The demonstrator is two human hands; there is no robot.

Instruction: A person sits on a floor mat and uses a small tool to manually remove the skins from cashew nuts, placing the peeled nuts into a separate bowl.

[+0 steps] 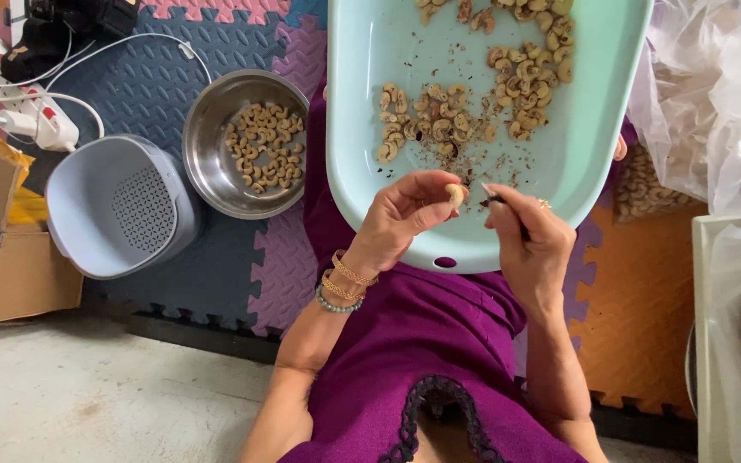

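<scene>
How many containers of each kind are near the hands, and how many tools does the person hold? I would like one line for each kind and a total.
Pale green tray: 1
Steel bowl: 1
Grey strainer basket: 1
Small pointed tool, in the right hand: 1
Cashew pinched in the left hand: 1
Total: 5

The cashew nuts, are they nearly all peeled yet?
Not nearly. Some pale peeled cashew nuts already lie in the round steel bowl. Right now the left hand pinches one pale cashew while the right hand works at it with a small dark-handled blade. Two heaps of cashews wait on the mint-green plastic tray, among brown skin flakes.
</scene>
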